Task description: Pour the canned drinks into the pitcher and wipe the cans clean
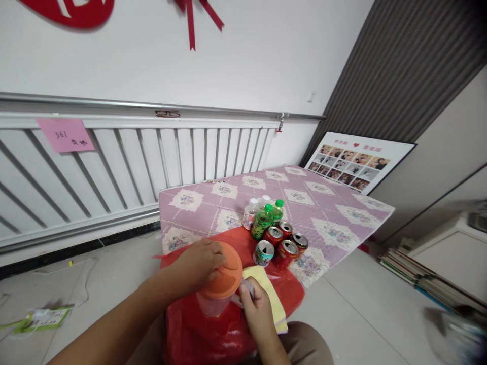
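A plastic pitcher with a see-through body and an orange lid stands on a red plastic sheet in front of me. My left hand lies over the lid from the left, its fingers curled onto the top. From the right, my right hand is wrapped around the pitcher's handle. A folded yellow cloth lies partly behind my right hand. Just beyond it sits an opened green-and-white can.
Several red cans and bottles with green caps or white caps cluster beyond the pitcher. A purple patterned cloth covers the table. Behind runs a white radiator; a photo board leans at the far right.
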The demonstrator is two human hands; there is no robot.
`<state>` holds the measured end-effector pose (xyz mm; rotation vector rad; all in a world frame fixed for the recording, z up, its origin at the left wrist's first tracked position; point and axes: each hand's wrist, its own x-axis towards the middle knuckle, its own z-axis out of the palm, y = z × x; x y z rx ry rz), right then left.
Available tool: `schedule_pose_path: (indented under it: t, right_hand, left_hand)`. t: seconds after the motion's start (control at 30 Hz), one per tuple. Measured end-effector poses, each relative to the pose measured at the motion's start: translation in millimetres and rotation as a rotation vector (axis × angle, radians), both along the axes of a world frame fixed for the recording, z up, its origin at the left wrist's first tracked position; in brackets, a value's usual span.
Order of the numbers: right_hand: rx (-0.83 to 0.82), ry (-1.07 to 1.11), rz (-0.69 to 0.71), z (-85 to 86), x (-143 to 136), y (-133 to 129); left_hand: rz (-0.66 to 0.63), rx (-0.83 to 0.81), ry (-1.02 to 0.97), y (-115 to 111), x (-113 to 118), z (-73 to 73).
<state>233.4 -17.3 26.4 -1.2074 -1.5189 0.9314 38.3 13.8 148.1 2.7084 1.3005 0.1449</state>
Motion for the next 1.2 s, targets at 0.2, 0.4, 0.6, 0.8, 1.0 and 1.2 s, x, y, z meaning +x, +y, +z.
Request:
schedule_pose_path:
  t: [0.2, 0.4, 0.6, 0.8, 1.0, 1.2]
  right_hand:
    - [0.019, -0.046, -0.019, -2.5, -0.1, 0.4]
    - [0.030, -0.080, -0.042, -11.3, -0.3, -1.1]
    - [0.064, -0.112, -0.077, -10.0, -0.5, -2.1]
    - [0.094, -0.115, -0.088, -8.5, -1.9, -1.8]
    - [0.096, -0.115, -0.098, -7.3, -2.9, -2.9]
    - [0.081, -0.124, -0.105, -10.3, -3.6, -4.0]
  left_hand:
    - [-0.037, -0.015, 0.097, 2.6, 9.0, 5.1]
    - [-0.004, 0.014, 0.105, 3.1, 13.6, 3.7]
    - [0.044, 0.029, 0.106, 2.6, 19.2, -0.7]
    - [0.186, 0.009, 0.125, 1.9, 24.9, -2.7]
    - [0.313, -0.025, 0.130, 1.9, 32.0, 2.8]
    - [0.378, -0.108, 0.165, 5.5, 36.6, 5.8]
